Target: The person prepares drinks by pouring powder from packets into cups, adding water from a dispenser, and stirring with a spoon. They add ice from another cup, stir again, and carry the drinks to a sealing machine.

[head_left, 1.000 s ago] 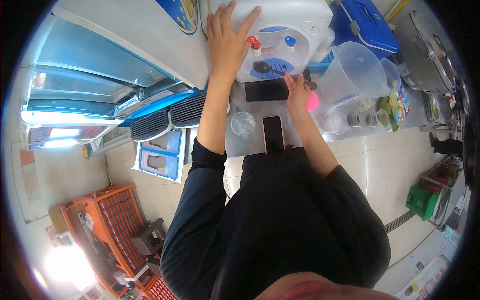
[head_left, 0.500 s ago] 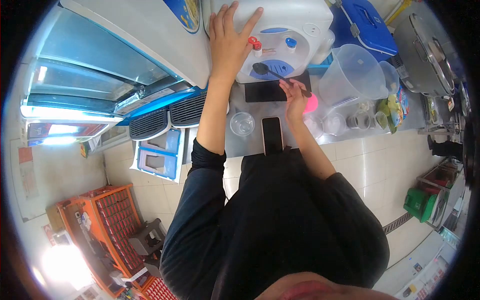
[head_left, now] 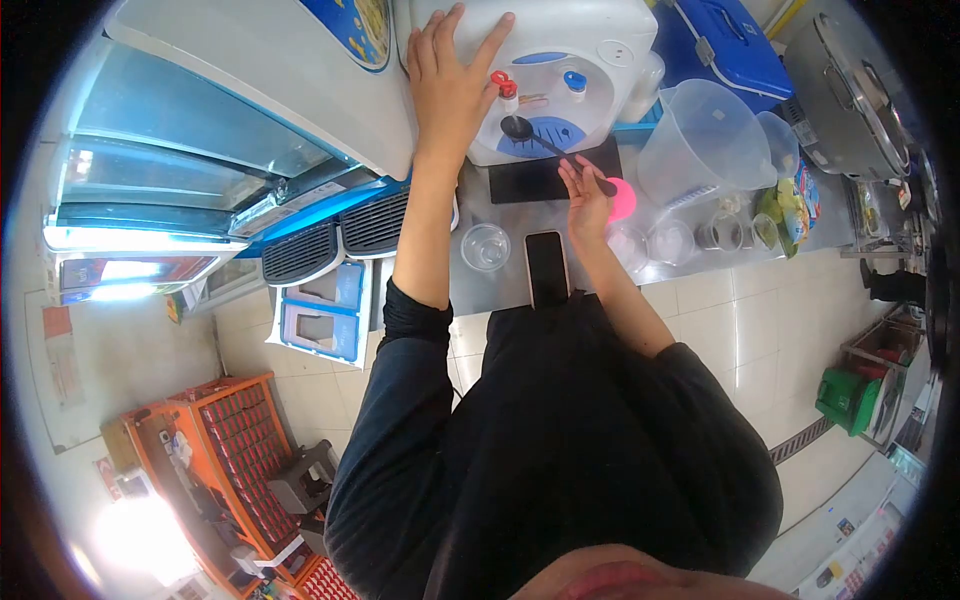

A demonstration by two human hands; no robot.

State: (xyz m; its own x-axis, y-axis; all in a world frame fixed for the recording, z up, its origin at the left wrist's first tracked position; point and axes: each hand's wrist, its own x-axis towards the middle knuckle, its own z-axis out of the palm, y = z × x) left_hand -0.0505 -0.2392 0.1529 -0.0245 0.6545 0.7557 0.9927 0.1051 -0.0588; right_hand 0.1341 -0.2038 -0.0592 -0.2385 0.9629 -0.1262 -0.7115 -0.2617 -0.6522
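My left hand (head_left: 446,85) lies on the white water dispenser (head_left: 575,28) with its fingers spread, the thumb beside the red tap (head_left: 503,86). A blue tap (head_left: 574,82) is to the right. My right hand (head_left: 590,200) is closed round the handle of a black spoon (head_left: 517,128), whose bowl is just under the red tap, above the blue drip tray (head_left: 543,138). A dark mat (head_left: 525,182) lies in front of the dispenser. Nearer me are a clear cup (head_left: 486,247) and a phone (head_left: 547,268). A pink round object (head_left: 622,199) is beside my right hand.
Right of my right hand stand a large clear pitcher (head_left: 705,140), several small clear cups and a green packet (head_left: 790,215). Behind them are a blue cooler box (head_left: 730,45) and a large metal pot (head_left: 845,100). A glass-fronted cabinet (head_left: 200,140) is at the left.
The spoon's bowl has moved slightly left and up, closer beneath the red tap. My left hand stays on the dispenser, its thumb still by the tap. The view has shifted slightly.
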